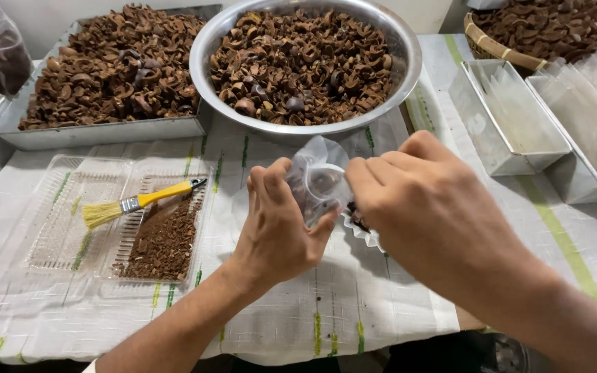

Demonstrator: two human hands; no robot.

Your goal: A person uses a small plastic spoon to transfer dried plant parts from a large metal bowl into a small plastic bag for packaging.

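Note:
My left hand and my right hand meet above the white cloth, both pinching a small clear plastic bag between them. Brown pieces show through the bag's wall. Under my right hand a small fluted white dish with dark brown bits peeks out, mostly hidden. A big steel bowl heaped with brown dried shell pieces stands just behind the bag.
A steel tray of the same brown shells sits back left. A clear plastic tray at left holds brown crumbs and a yellow-handled brush. Steel tins with clear bags stand right; a woven basket of shells back right.

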